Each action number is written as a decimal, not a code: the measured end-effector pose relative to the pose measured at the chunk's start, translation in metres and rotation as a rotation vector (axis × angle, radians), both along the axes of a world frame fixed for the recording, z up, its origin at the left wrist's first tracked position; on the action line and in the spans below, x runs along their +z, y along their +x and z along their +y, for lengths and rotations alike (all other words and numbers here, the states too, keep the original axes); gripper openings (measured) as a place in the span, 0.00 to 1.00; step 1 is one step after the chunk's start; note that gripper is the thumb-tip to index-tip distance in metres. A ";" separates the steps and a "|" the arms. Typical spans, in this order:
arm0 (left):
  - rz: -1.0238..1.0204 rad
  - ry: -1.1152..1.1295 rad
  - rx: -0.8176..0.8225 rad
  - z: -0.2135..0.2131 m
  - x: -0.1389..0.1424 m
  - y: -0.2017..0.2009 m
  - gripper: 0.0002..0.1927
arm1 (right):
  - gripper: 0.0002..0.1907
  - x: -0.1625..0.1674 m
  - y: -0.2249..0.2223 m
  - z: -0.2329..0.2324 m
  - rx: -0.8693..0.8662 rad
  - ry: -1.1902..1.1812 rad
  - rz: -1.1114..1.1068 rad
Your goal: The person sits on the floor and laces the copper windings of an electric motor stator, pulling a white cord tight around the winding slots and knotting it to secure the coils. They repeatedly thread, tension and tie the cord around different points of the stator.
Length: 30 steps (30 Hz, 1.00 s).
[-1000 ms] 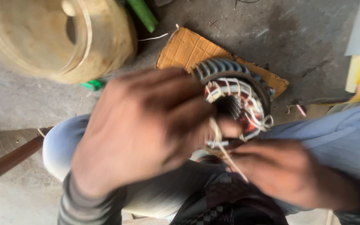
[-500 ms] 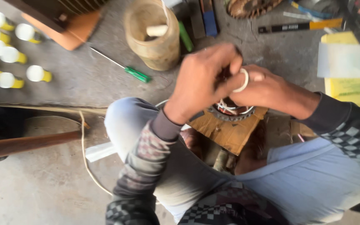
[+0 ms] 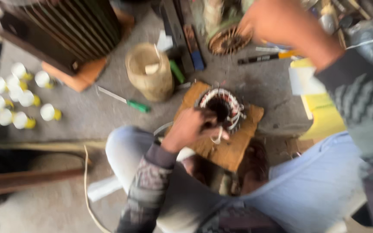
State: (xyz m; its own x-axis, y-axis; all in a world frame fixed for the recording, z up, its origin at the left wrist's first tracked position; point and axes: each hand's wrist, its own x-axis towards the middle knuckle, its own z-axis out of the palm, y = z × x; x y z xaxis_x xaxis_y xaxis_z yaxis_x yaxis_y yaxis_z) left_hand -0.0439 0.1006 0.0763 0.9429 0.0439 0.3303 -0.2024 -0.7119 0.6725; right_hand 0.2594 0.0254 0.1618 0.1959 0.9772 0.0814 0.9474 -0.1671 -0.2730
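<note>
Wooden board [image 3: 234,149], left hand [image 3: 191,125] on motor stator [image 3: 223,105].

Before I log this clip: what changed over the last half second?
The right hand left the round wound motor stator and rose toward the camera. The left hand stayed at the stator's rim with a pale strip; its grip is blurred. The stator remains on its brown wooden board.

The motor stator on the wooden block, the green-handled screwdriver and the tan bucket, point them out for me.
Motor stator [image 3: 223,108]: head view, on its white winding ring.
Green-handled screwdriver [image 3: 137,105]: head view, on the green handle.
Tan bucket [image 3: 152,84]: head view, on its outer wall.
</note>
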 end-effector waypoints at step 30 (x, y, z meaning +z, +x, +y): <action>0.040 0.230 0.140 -0.006 -0.004 0.003 0.19 | 0.18 -0.016 -0.018 -0.022 -0.017 0.008 -0.371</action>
